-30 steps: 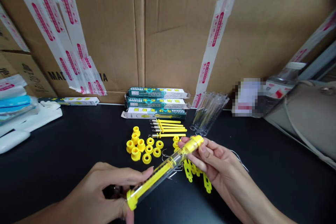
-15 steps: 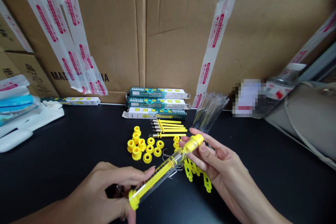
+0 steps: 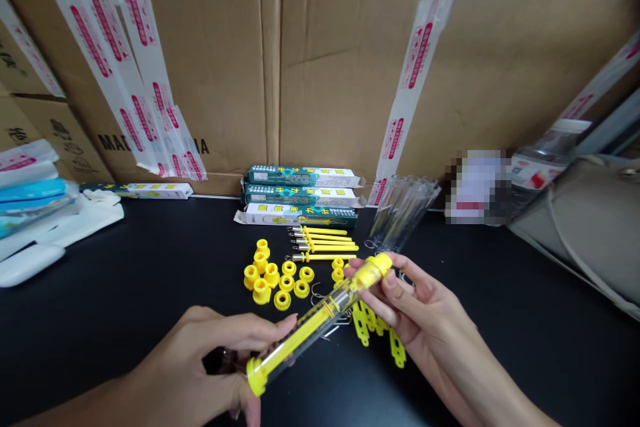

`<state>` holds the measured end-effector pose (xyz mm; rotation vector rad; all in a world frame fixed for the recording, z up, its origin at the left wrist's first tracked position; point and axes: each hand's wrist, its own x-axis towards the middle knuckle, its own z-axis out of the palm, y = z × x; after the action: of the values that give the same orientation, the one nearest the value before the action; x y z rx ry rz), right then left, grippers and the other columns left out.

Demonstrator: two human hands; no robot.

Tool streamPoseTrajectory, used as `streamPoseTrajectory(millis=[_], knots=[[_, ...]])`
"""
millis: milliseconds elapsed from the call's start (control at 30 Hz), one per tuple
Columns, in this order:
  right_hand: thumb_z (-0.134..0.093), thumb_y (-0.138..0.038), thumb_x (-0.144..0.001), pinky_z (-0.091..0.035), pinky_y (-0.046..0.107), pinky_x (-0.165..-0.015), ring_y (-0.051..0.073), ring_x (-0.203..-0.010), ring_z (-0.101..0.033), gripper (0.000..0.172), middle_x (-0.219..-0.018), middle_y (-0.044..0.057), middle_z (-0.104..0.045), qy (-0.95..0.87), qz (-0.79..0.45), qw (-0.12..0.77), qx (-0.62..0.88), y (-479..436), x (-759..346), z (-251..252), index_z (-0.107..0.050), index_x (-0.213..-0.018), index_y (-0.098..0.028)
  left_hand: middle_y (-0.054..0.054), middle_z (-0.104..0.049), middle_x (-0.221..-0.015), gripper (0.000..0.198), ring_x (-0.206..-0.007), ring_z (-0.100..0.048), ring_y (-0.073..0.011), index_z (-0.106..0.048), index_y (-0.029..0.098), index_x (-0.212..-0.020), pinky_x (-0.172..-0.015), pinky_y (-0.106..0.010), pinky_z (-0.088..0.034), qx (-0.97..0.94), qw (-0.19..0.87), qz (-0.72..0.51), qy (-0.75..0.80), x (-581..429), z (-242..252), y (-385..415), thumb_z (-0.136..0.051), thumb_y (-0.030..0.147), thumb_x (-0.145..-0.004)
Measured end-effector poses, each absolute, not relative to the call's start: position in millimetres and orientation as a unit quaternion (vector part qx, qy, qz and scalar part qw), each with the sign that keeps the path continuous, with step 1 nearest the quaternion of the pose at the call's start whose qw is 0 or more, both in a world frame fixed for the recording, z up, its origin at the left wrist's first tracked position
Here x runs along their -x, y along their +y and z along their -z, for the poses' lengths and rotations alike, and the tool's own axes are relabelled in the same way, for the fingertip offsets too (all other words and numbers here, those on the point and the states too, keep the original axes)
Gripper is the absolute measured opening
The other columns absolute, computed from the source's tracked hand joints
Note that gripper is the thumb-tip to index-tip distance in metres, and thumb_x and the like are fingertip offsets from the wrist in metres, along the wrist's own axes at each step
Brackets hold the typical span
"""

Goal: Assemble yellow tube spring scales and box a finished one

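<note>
A clear-tubed spring scale with yellow end caps lies slantwise between my two hands, its upper end to the right. My left hand is closed round the lower end, thumb along the tube. The fingers of my right hand grip the yellow cap at the upper end. Inside the tube a yellow rod and a metal spring part show. Under and behind my right hand lie flat yellow tabs and yellow rings. Wire hooks lie partly hidden behind the tube.
Yellow collars and rings lie on the black table. Beyond them are yellow rods with springs, clear tubes and printed boxes. A bottle and grey bag stand right; a large carton closes the back.
My right index finger has shifted from above the yellow cap towards its outer end. The spring scale and my left hand have barely moved; the whole view has shifted slightly.
</note>
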<state>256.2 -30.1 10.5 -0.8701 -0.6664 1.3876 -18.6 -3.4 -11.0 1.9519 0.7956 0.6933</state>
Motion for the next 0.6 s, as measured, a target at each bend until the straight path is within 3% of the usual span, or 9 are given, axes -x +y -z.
streamPoseTrajectory(millis=[100,333,600], knots=[[-0.092,-0.032,-0.079,-0.063,0.036,-0.097,0.025,-0.106,-0.079,0.041,-0.101,0.006,-0.085,-0.276,-0.606,0.635,0.392,-28.5,-256.3,-11.2,-0.078,-0.117,-0.028,0.008,-0.079,-0.061,0.037,-0.046,-0.068,-0.0153,-0.082,0.037,-0.110,-0.051,-0.020,-0.056,-0.792,0.445,-0.278,0.313,18.2,11.2,-3.0,-0.082,0.020,-0.078],[-0.086,-0.039,-0.084,-0.058,0.038,-0.105,0.028,-0.112,-0.076,0.025,-0.113,0.011,-0.083,-0.324,-0.601,0.611,0.401,-27.4,-258.8,-7.7,-0.084,-0.102,-0.022,0.007,-0.080,-0.063,0.052,-0.050,-0.075,-0.0152,-0.073,0.032,-0.131,-0.052,-0.016,-0.057,-0.794,0.445,-0.294,0.292,19.8,4.8,-3.6,-0.067,0.008,-0.085],[-0.087,-0.038,-0.083,-0.060,0.037,-0.102,0.027,-0.103,-0.078,0.023,-0.108,0.011,-0.083,-0.327,-0.591,0.611,0.414,-26.4,-259.0,-9.6,-0.085,-0.097,-0.020,0.006,-0.084,-0.074,0.059,-0.055,-0.079,-0.0152,-0.073,0.031,-0.131,-0.058,-0.015,-0.059,-0.789,0.445,-0.328,0.269,20.4,6.2,-2.4,-0.066,-0.001,-0.082]])
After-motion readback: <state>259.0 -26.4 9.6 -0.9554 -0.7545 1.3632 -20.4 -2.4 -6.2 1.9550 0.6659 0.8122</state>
